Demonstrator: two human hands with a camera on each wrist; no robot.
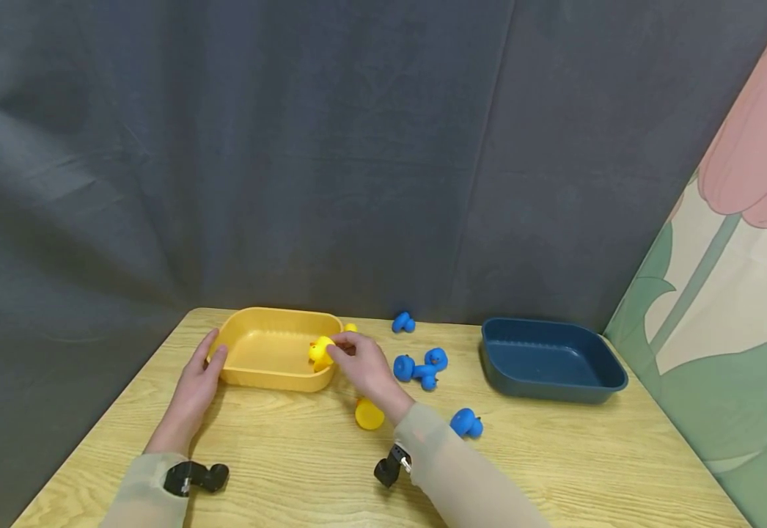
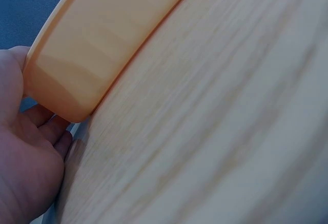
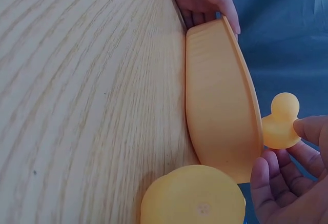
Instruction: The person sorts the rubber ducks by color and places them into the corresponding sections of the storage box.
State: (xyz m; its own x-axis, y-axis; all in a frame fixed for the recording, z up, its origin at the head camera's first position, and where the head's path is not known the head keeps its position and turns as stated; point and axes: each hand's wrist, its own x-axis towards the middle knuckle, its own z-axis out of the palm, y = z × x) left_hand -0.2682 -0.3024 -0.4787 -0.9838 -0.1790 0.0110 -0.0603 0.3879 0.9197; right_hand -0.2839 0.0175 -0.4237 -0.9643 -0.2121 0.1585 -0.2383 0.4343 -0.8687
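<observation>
My left hand (image 1: 195, 385) grips the left end of a yellow plastic tub (image 1: 271, 379), its thumb at the rim and its fingers round the outer corner. Between thumb and fingers my right hand (image 1: 365, 367) pinches a yellow rubber duck (image 1: 320, 353) at the tub's right end. In the right wrist view this duck (image 3: 283, 124) appears beside the rim, above the table. A second yellow duck (image 1: 369, 415) lies tipped over below my right hand, its round base showing. Part of another yellow duck (image 1: 351, 328) shows behind that hand.
Several blue rubber ducks (image 1: 404, 368) lie right of my right hand, one of them (image 1: 403, 322) near the back edge and one (image 1: 465, 423) closer to the front. A dark blue tub (image 1: 548, 390) stands at the right on the wooden table (image 1: 284, 462). A grey curtain (image 1: 357, 161) hangs behind.
</observation>
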